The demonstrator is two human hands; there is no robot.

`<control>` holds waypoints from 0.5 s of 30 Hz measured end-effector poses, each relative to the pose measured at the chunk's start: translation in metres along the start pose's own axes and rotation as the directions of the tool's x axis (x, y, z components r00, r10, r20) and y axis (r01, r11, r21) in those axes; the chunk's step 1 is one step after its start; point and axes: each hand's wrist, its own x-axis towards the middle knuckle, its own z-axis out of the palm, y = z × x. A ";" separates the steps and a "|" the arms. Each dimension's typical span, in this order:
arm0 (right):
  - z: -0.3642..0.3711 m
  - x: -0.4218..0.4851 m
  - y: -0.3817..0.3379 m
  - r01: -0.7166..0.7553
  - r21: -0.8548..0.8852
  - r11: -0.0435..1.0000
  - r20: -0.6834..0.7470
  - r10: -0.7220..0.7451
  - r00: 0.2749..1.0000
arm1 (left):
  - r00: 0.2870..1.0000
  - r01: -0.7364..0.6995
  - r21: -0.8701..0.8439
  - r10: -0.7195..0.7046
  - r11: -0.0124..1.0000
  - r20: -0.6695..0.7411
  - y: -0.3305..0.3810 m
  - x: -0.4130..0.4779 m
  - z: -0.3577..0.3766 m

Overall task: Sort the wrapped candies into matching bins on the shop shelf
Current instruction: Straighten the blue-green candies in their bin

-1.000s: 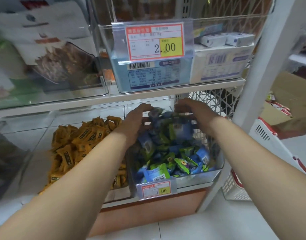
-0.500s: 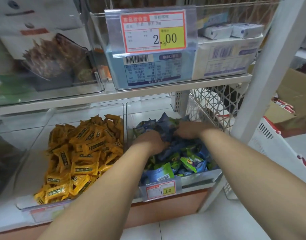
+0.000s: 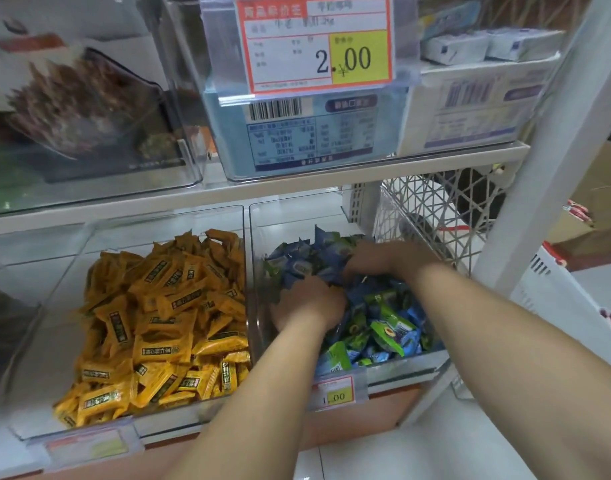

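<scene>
Dropping from above the heap, left hand (image 3: 309, 306) and right hand (image 3: 376, 261) are now sunk in the right bin (image 3: 418, 358). Fingers curl into the blue-green candies (image 3: 387, 327), tips buried, so can't tell if pinching. Yellow candies (image 3: 158, 323) stay in the left bin (image 3: 54, 306). Batch looks delivered.

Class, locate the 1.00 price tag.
Head view, lower centre: the 1.00 price tag hangs on the front of the blue-and-green candy bin, right of the orange candies.

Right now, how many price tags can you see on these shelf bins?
3: the 2.00 tag on the upper bin, the 1.00 tag on the blue-green candy bin, a blurred tag under the yellow candies. Others may be out of frame.
</scene>
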 end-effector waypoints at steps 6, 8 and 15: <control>-0.003 -0.014 0.006 0.137 0.253 0.958 -0.122 -0.109 0.986 | 0.958 -0.090 -0.208 0.028 0.974 -0.285 0.007 -0.005 -0.009; -0.004 -0.022 0.003 0.231 0.454 0.861 -0.216 -0.145 0.965 | 0.919 -0.212 -0.313 0.080 0.926 -0.387 0.006 -0.005 -0.018; -0.009 -0.054 -0.011 0.245 0.786 0.568 -0.174 -0.177 0.969 | 0.915 -0.398 -0.656 0.222 0.642 -0.337 0.003 -0.013 -0.040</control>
